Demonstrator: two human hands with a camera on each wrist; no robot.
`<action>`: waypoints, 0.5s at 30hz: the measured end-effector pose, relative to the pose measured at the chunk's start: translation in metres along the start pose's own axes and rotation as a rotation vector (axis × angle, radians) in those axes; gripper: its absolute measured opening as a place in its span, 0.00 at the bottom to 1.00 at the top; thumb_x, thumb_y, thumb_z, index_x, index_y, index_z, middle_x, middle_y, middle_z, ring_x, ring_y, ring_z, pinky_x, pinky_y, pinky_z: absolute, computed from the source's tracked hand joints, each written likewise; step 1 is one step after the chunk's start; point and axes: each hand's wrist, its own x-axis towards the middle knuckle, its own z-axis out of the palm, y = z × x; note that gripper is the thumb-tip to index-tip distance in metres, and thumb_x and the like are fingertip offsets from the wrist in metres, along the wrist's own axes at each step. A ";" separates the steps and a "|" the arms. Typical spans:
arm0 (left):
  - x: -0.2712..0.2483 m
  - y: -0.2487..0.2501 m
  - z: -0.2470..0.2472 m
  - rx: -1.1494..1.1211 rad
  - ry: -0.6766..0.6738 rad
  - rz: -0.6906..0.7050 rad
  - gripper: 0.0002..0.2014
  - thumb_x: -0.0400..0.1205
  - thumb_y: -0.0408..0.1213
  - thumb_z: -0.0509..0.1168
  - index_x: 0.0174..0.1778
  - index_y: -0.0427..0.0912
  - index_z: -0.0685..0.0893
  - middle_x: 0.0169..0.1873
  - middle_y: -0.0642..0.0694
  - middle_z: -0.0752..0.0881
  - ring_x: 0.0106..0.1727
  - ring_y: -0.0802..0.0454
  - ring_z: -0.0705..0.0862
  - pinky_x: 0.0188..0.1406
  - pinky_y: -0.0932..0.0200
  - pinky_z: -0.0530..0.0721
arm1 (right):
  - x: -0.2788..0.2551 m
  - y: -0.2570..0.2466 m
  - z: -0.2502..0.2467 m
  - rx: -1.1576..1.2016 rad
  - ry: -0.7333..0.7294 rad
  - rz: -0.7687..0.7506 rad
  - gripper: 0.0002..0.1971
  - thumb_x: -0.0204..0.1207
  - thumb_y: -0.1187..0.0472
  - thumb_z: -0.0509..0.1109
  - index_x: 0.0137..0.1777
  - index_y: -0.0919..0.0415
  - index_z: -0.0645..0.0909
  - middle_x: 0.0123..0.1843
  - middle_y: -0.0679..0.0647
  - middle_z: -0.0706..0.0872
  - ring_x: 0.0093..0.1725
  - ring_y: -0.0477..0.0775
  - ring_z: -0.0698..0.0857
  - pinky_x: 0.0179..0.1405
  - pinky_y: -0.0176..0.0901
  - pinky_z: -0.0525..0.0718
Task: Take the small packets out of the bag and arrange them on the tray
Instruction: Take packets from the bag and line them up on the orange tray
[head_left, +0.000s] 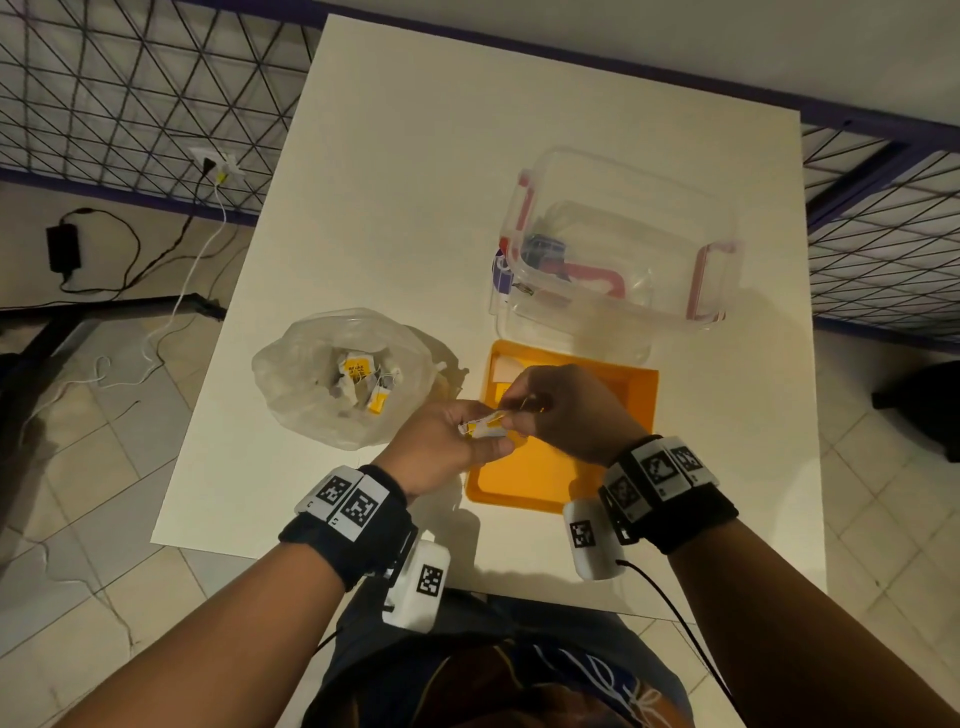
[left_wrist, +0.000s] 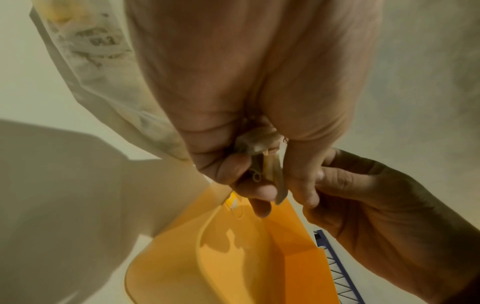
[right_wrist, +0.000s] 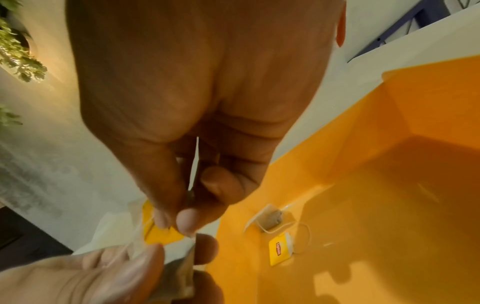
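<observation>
Over the near left part of the orange tray (head_left: 545, 488) my two hands meet. My left hand (head_left: 485, 441) lies palm up, its fingers curled round a small bunch of tea-bag packets (head_left: 485, 425); the left wrist view shows a packet (left_wrist: 262, 164) pinched between its fingers (left_wrist: 259, 191). My right hand (head_left: 522, 413) pinches one packet's yellow tag (right_wrist: 161, 234) between thumb and forefinger (right_wrist: 185, 222). One packet (right_wrist: 272, 220) with its yellow tag (right_wrist: 280, 248) lies on the tray (right_wrist: 389, 205). The translucent plastic bag (head_left: 291, 384) stands open to the left with several packets (head_left: 363, 379) inside.
A clear plastic container (head_left: 623, 239) with red clips sits just behind the tray, resting on its lid. The white table (head_left: 415, 182) ends close to my body. Cables and a power adapter (head_left: 62, 249) lie on the floor at left; wire-mesh frames flank the table.
</observation>
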 end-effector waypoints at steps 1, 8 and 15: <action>0.000 -0.001 -0.001 0.014 0.000 0.002 0.12 0.75 0.42 0.78 0.53 0.49 0.91 0.48 0.48 0.93 0.51 0.54 0.89 0.57 0.52 0.84 | -0.001 0.000 -0.002 0.057 0.015 0.013 0.03 0.75 0.62 0.78 0.46 0.55 0.87 0.36 0.43 0.88 0.35 0.43 0.87 0.36 0.31 0.83; -0.002 0.000 -0.001 0.011 -0.005 0.001 0.09 0.81 0.39 0.73 0.56 0.46 0.91 0.49 0.44 0.92 0.48 0.44 0.90 0.46 0.57 0.86 | -0.001 -0.003 -0.010 0.166 0.029 0.026 0.06 0.78 0.61 0.75 0.51 0.62 0.88 0.33 0.58 0.91 0.23 0.40 0.82 0.25 0.31 0.80; -0.010 0.011 -0.005 -0.152 0.002 -0.043 0.12 0.88 0.39 0.62 0.55 0.40 0.90 0.48 0.39 0.92 0.36 0.55 0.82 0.32 0.65 0.75 | 0.002 0.001 -0.012 0.124 0.075 0.033 0.04 0.78 0.64 0.75 0.50 0.63 0.86 0.34 0.52 0.90 0.26 0.41 0.85 0.25 0.32 0.80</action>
